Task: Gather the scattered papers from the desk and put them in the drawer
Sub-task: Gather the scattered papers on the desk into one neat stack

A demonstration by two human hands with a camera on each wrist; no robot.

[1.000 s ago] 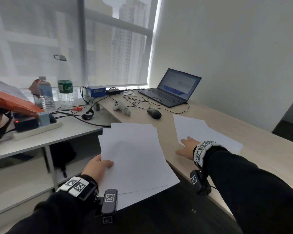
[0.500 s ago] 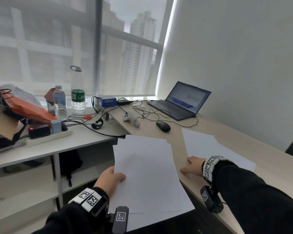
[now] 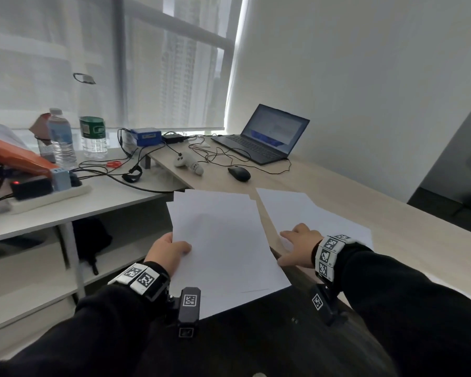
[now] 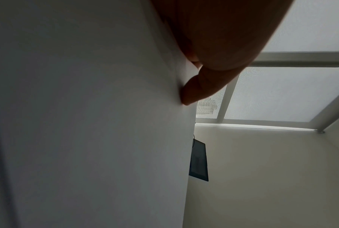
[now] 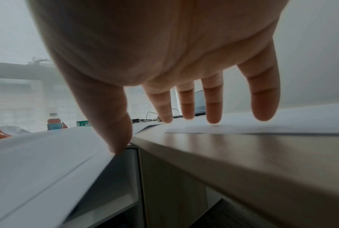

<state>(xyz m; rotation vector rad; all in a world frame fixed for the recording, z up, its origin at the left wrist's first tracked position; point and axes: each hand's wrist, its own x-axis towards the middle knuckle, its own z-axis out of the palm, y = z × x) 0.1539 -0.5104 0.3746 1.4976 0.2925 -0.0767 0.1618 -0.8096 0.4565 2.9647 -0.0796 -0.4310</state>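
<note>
Since a second ago the held stack of papers (image 3: pixel 223 240), pinched at its left edge by the left hand (image 3: pixel 167 251), has swung closer to the desk (image 3: pixel 392 227) front edge, where the right hand (image 3: pixel 297 247) presses flat, fingers spread, on loose sheets (image 3: pixel 310 213); no writing readable.

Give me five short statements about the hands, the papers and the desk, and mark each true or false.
1. The left hand holds a stack of papers. True.
2. The right hand is clenched in a fist. False: its fingers are spread on the loose sheets.
3. The laptop is closed. False: it is open.
4. A mouse sits on the desk. True.
5. All papers are gathered. False: sheets remain on the desk.
</note>
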